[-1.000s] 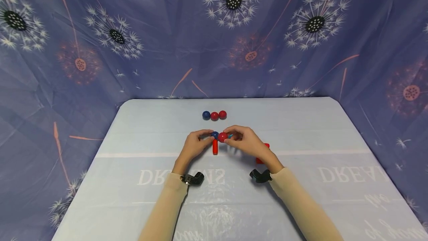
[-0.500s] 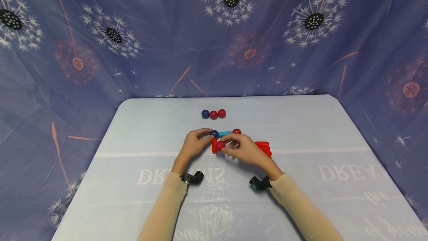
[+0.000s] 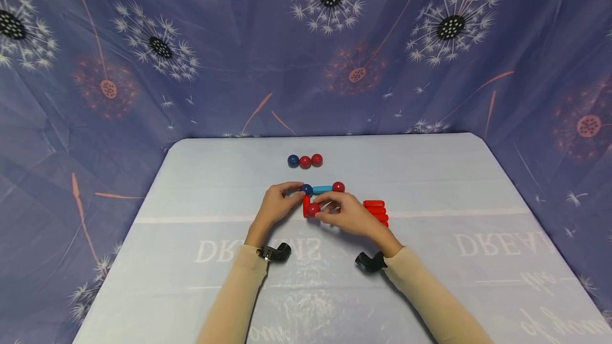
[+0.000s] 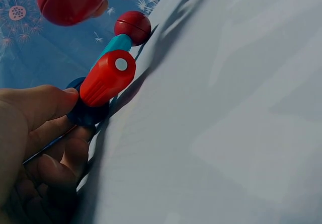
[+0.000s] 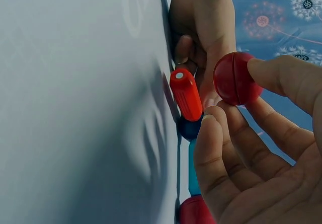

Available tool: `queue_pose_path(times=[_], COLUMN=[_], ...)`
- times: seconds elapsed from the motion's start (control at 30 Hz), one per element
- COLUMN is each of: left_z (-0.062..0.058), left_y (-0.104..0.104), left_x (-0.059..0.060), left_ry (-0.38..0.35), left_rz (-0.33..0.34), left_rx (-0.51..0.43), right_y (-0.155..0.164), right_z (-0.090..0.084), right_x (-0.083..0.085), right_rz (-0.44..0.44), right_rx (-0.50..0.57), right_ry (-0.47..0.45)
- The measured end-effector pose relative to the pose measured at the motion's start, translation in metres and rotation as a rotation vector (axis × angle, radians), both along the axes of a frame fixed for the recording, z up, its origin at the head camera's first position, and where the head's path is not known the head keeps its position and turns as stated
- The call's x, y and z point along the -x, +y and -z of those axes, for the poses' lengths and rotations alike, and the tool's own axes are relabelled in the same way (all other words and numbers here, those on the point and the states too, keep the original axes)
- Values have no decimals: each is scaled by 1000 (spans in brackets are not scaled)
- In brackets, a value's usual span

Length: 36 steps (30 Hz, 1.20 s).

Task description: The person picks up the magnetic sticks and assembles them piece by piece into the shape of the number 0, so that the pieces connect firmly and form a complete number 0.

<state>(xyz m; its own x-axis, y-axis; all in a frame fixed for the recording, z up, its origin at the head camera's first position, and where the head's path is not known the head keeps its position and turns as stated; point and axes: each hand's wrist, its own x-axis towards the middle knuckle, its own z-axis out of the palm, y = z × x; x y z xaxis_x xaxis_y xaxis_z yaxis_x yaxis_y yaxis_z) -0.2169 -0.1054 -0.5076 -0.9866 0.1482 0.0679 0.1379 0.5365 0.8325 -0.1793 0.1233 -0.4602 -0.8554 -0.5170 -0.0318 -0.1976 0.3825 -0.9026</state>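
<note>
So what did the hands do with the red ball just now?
The right hand carried the glossy red ball from beside the dark blue ball toward the person, to the short red rod's free end. The left hand kept pinching the blue ball; the three far balls stayed put.

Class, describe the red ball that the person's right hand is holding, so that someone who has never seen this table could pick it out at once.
Start at the pale blue table and find the two hands meeting at its middle. The right hand pinches a red ball in its fingertips, beside the free end of a red stick. Unlike the red ball on the cyan stick or those in the far row of three balls, it alone is held.
</note>
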Motion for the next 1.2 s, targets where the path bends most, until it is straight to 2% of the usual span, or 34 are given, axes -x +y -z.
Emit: queue_pose_path(times=[0.2, 0.43, 0.57, 0.93, 1.2], left_z=[-2, -3, -3, 0, -2], left_y=[-1, -1, -2, 0, -2], left_x=[1, 1, 1, 2, 1], left_ry=[-6, 5, 9, 23, 30], left_rz=[-4, -1, -3, -9, 3], left_rx=[-1, 14, 16, 29, 14], right_y=[-9, -11, -12, -14, -16], right_z=[-28, 1, 12, 21, 23], right_x=[-13, -5, -2, -3, -1], right_rz=[-32, -19, -30, -34, -50], right_rx=[-29, -38, -31, -103, -136], right_ry=[9, 29, 51, 111, 110])
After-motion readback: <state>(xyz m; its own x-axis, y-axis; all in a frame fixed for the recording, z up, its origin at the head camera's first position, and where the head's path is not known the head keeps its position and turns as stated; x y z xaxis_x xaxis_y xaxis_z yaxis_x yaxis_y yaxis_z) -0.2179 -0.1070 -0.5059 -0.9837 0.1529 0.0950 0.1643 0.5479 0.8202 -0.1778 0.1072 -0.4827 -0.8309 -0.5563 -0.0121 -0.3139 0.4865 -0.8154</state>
